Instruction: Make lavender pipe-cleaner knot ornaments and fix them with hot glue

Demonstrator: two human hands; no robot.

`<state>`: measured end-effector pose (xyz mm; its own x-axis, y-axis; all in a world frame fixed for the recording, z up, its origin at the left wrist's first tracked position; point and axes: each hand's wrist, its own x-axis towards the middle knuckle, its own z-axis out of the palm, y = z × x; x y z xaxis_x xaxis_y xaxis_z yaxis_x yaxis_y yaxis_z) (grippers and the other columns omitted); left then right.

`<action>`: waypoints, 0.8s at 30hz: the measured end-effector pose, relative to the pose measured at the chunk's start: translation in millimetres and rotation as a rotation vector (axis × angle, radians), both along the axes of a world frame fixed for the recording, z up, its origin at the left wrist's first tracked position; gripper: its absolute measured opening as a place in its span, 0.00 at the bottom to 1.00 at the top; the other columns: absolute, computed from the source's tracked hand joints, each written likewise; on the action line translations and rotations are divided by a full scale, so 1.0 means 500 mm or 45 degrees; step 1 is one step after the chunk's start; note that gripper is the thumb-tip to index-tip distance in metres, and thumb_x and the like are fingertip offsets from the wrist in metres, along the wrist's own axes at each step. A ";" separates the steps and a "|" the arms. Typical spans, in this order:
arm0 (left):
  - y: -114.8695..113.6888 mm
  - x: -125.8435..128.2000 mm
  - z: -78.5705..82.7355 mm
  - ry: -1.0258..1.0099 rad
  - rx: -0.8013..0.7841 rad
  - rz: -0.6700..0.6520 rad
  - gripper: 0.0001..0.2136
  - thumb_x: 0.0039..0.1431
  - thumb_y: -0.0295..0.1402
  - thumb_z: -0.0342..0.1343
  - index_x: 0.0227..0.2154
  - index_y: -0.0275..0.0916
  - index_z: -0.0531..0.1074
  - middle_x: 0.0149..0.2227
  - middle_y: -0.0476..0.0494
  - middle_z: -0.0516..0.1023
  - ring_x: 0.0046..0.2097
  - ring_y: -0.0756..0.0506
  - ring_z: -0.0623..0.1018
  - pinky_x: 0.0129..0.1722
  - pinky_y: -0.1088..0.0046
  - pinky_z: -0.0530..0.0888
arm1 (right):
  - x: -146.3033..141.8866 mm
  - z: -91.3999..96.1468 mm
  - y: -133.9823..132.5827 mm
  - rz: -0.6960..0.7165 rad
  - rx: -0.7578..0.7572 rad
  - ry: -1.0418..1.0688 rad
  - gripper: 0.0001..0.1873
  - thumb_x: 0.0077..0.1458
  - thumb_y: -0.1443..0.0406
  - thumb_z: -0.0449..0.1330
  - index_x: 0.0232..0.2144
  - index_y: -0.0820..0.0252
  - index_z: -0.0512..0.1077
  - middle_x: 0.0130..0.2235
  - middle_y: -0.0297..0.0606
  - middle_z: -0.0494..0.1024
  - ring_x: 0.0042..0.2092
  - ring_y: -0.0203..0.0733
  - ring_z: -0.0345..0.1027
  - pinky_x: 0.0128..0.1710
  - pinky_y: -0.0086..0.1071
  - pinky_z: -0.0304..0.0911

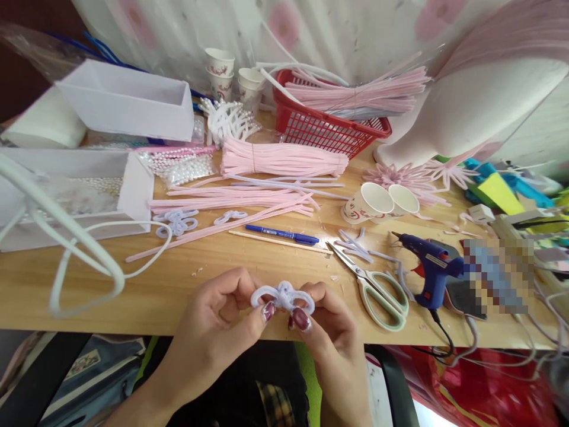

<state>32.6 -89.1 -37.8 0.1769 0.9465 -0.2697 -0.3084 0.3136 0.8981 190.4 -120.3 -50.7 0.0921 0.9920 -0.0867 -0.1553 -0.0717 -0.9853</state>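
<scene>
Over the table's front edge, a lavender pipe-cleaner bow (285,295) with two side loops and a knotted middle is held between both hands. My left hand (222,323) pinches its left loop between thumb and fingers. On the other side, my right hand (331,338) grips the right loop the same way, its thumb near the middle. Beyond the hands lie a blue pen (282,234) and a thin wooden stick (280,242). Similar lavender looped pieces (176,223) rest further left on the table.
Scissors (371,287) and a blue glue gun (429,267) lie to the right. Paper cups (371,201) stand behind them. Pink pipe cleaners (284,159), a red basket (320,121) and white boxes (142,193) line the back and left. A white cable (89,261) loops at the left.
</scene>
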 end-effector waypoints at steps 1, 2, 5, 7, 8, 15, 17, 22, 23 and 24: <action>0.000 0.000 0.000 -0.018 -0.009 -0.004 0.13 0.53 0.30 0.66 0.21 0.40 0.66 0.24 0.53 0.71 0.29 0.50 0.69 0.30 0.76 0.67 | -0.001 0.001 -0.001 -0.006 0.007 -0.008 0.07 0.59 0.60 0.68 0.33 0.55 0.74 0.31 0.30 0.76 0.33 0.34 0.68 0.35 0.24 0.64; 0.000 0.001 -0.001 -0.031 -0.017 -0.010 0.13 0.53 0.31 0.66 0.21 0.40 0.66 0.24 0.52 0.71 0.29 0.50 0.69 0.30 0.76 0.68 | -0.001 0.002 -0.001 -0.015 0.013 -0.015 0.07 0.59 0.60 0.68 0.33 0.55 0.74 0.31 0.30 0.76 0.33 0.35 0.68 0.35 0.25 0.65; -0.002 0.001 -0.002 -0.036 -0.026 -0.026 0.13 0.54 0.32 0.66 0.21 0.40 0.67 0.24 0.51 0.72 0.29 0.49 0.69 0.30 0.76 0.68 | 0.000 0.005 -0.003 -0.032 0.006 -0.045 0.08 0.59 0.60 0.67 0.32 0.55 0.74 0.30 0.31 0.75 0.32 0.36 0.67 0.34 0.27 0.64; -0.002 0.001 -0.001 -0.019 -0.023 -0.034 0.13 0.54 0.33 0.66 0.21 0.40 0.68 0.24 0.51 0.71 0.29 0.49 0.69 0.30 0.75 0.68 | 0.001 0.006 -0.004 -0.041 -0.007 -0.072 0.09 0.60 0.59 0.67 0.30 0.56 0.73 0.29 0.31 0.74 0.31 0.36 0.65 0.32 0.27 0.63; -0.003 0.001 -0.001 -0.009 -0.024 -0.039 0.13 0.54 0.33 0.67 0.21 0.40 0.68 0.24 0.51 0.71 0.29 0.49 0.69 0.30 0.75 0.68 | 0.002 0.006 -0.005 -0.043 -0.010 -0.081 0.10 0.60 0.59 0.66 0.30 0.56 0.73 0.28 0.31 0.73 0.31 0.36 0.64 0.32 0.27 0.63; -0.004 -0.001 0.004 -0.015 -0.045 -0.040 0.13 0.52 0.33 0.67 0.21 0.40 0.68 0.25 0.50 0.74 0.30 0.49 0.71 0.31 0.75 0.69 | 0.002 0.004 -0.002 -0.023 -0.019 -0.037 0.12 0.59 0.59 0.67 0.28 0.57 0.72 0.27 0.31 0.72 0.30 0.36 0.62 0.30 0.27 0.60; -0.004 0.000 0.006 -0.033 -0.071 -0.039 0.13 0.51 0.33 0.68 0.21 0.40 0.68 0.25 0.50 0.74 0.30 0.49 0.71 0.31 0.75 0.69 | 0.003 0.001 -0.001 0.006 -0.001 0.009 0.11 0.59 0.59 0.67 0.29 0.57 0.73 0.28 0.32 0.73 0.29 0.36 0.63 0.28 0.27 0.60; -0.004 0.002 0.009 -0.069 -0.085 -0.035 0.13 0.50 0.31 0.68 0.21 0.40 0.68 0.25 0.50 0.75 0.31 0.49 0.72 0.33 0.75 0.69 | 0.003 -0.006 -0.003 0.003 0.095 0.090 0.11 0.61 0.56 0.65 0.31 0.56 0.75 0.27 0.32 0.74 0.28 0.37 0.65 0.29 0.29 0.62; -0.004 0.002 0.008 -0.062 -0.081 -0.035 0.13 0.51 0.32 0.68 0.21 0.40 0.68 0.25 0.50 0.75 0.31 0.49 0.72 0.33 0.75 0.70 | 0.002 -0.006 -0.004 -0.005 0.089 0.078 0.10 0.61 0.57 0.65 0.31 0.55 0.75 0.27 0.32 0.75 0.29 0.37 0.66 0.29 0.29 0.63; -0.004 0.001 0.006 -0.052 -0.078 -0.035 0.13 0.51 0.32 0.68 0.21 0.39 0.68 0.25 0.50 0.75 0.31 0.49 0.72 0.33 0.75 0.69 | 0.001 -0.004 -0.005 -0.017 0.072 0.057 0.10 0.61 0.57 0.66 0.31 0.55 0.75 0.28 0.32 0.76 0.29 0.37 0.66 0.30 0.29 0.63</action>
